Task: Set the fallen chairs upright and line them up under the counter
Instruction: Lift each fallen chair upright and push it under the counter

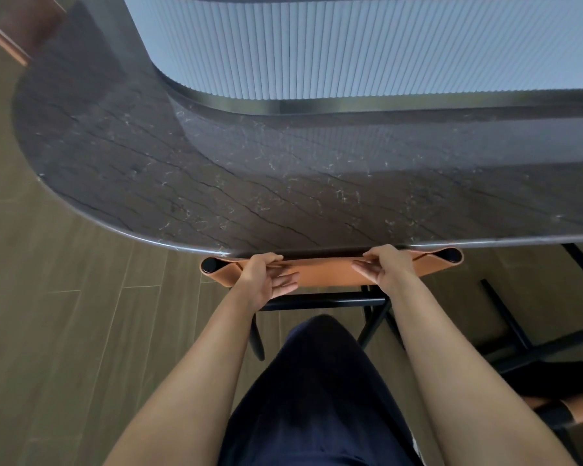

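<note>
An upright chair with a tan leather backrest (327, 272) and black metal frame stands against the dark marble counter (216, 183), its seat hidden under the counter edge. My left hand (266, 280) grips the top of the backrest left of middle. My right hand (387, 267) grips it right of middle. A second chair (532, 351) with black legs lies on its side on the floor at the right, with a bit of tan leather showing near the right edge.
The counter's rounded end curves away at the left, with wood-plank floor (64, 331) beside it. A white fluted panel (350, 45) rises behind the counter. My dark-clothed legs (317, 398) are directly behind the upright chair.
</note>
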Tool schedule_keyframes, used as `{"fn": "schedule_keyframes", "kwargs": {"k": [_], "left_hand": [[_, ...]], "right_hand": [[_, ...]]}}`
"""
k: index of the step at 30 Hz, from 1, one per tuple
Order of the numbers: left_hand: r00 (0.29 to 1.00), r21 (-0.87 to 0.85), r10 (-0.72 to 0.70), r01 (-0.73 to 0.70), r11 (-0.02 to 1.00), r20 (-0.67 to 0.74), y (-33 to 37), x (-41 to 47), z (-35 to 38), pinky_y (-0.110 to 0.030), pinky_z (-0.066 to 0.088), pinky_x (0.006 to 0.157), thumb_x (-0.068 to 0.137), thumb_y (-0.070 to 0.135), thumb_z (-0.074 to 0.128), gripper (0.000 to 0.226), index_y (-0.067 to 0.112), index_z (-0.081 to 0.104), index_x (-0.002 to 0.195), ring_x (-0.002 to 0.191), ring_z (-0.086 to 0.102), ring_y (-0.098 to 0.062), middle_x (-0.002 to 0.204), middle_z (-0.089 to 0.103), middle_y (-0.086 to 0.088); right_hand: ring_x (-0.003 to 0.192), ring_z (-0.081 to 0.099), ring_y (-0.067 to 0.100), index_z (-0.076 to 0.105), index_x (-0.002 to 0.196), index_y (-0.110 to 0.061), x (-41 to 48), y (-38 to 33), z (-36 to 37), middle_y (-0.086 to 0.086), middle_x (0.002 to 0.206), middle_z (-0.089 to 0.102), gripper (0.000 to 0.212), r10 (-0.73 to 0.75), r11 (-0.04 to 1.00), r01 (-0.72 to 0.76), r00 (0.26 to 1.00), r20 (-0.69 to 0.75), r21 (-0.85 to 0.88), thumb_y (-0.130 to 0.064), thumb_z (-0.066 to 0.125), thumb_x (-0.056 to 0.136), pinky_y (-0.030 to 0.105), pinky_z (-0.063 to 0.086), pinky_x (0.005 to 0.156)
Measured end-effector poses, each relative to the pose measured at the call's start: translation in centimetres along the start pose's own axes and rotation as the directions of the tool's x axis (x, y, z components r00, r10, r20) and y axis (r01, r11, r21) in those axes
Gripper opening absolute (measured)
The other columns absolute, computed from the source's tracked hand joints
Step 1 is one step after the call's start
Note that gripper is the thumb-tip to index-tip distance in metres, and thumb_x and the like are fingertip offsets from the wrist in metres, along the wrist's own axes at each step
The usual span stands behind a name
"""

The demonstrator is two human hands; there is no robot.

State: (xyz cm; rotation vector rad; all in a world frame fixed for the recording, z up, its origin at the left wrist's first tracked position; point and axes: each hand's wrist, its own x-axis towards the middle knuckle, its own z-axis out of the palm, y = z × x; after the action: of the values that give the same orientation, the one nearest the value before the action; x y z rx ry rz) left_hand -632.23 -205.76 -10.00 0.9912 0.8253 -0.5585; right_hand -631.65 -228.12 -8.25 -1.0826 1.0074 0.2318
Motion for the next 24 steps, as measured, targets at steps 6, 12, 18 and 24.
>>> {"fn": "schedule_keyframes", "kwargs": {"k": [6, 12, 18, 24], "left_hand": [[0.998, 0.039, -0.049, 0.051, 0.998, -0.040, -1.7, 0.1, -0.5, -0.047, 0.056, 0.066, 0.093, 0.011, 0.049, 0.014, 0.003, 0.059, 0.099, 0.084, 0.071, -0.037, 0.099, 0.071, -0.021], [0.998, -0.014, -0.042, 0.041, 0.999, -0.056, -3.7, -0.2, -0.8, -0.045, 0.054, 0.070, 0.095, 0.009, 0.045, 0.019, 0.002, 0.057, 0.108, 0.090, 0.069, -0.037, 0.107, 0.068, -0.024], [0.997, -0.097, -0.057, 0.052, 0.994, -0.051, -6.3, -1.0, -1.5, -0.045, 0.052, 0.077, 0.095, 0.002, 0.045, 0.017, 0.000, 0.052, 0.111, 0.097, 0.067, -0.036, 0.103, 0.066, -0.024], [0.996, -0.090, -0.054, 0.048, 0.995, -0.066, -6.3, -1.3, -1.2, -0.042, 0.054, 0.069, 0.093, -0.001, 0.046, 0.017, -0.001, 0.053, 0.108, 0.098, 0.068, -0.035, 0.101, 0.068, -0.024]], "right_hand": [[0.071, 0.069, 0.029, 0.048, 0.104, -0.003, 0.6, 1.4, -1.1, 0.021, 0.086, 0.063, 0.025, 0.020, 0.999, -0.022, 0.997, -0.073, -0.026, 0.014, 0.053, 0.086, 0.039, 0.061, 0.058], [0.086, 0.068, 0.032, 0.047, 0.092, -0.005, 0.2, 2.8, -2.5, 0.023, 0.098, 0.061, 0.022, 0.040, 0.999, -0.038, 0.996, -0.074, 0.026, 0.014, 0.057, 0.085, 0.044, 0.061, 0.077], [0.075, 0.065, 0.030, 0.051, 0.085, -0.001, -0.5, 4.9, -4.2, 0.023, 0.090, 0.060, 0.017, 0.080, 0.993, -0.073, 0.994, -0.076, 0.090, 0.016, 0.054, 0.088, 0.039, 0.057, 0.066], [0.077, 0.067, 0.032, 0.054, 0.108, 0.002, -0.6, 4.5, -4.4, 0.024, 0.100, 0.061, 0.023, 0.108, 0.993, -0.106, 0.993, -0.047, 0.048, 0.014, 0.055, 0.088, 0.040, 0.060, 0.063]]}}
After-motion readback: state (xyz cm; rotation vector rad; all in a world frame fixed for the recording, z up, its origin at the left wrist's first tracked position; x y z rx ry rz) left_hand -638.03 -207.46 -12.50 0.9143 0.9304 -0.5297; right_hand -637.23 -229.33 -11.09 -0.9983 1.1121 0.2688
